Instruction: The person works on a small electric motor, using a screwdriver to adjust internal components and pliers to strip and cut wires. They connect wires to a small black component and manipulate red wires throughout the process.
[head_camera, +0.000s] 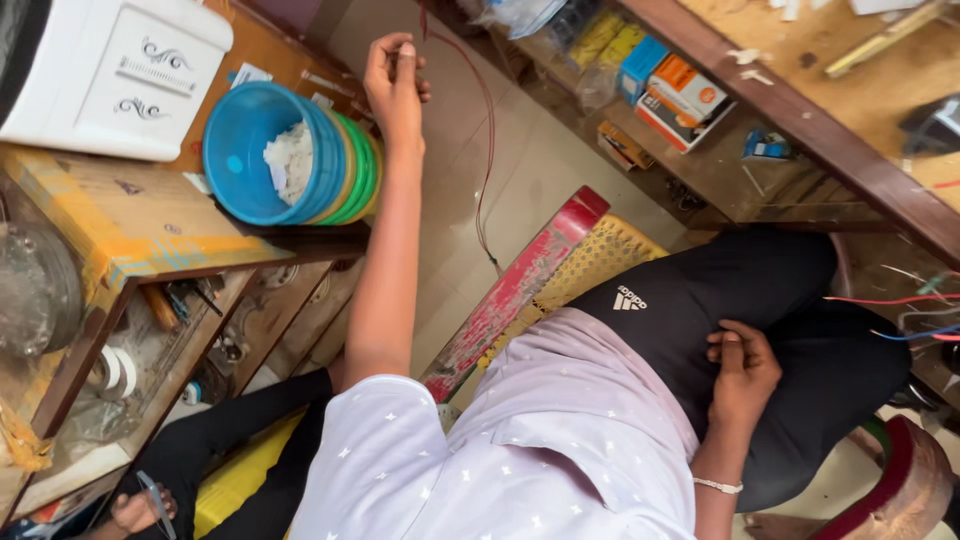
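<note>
Head view: left hand (395, 75) is raised, its grip pinched shut on a thin red wire (488, 140); the wire loops down toward the floor, its top end cut off by the frame edge; just left of the hand lie stacked bowls (250, 120), blue outermost, with something white inside, hard to make out; right hand (742, 375) rests on the black-clad thigh, fingers curled, and whether it holds anything cannot be told; more wires (900, 300) enter at the right, partly cut off.
</note>
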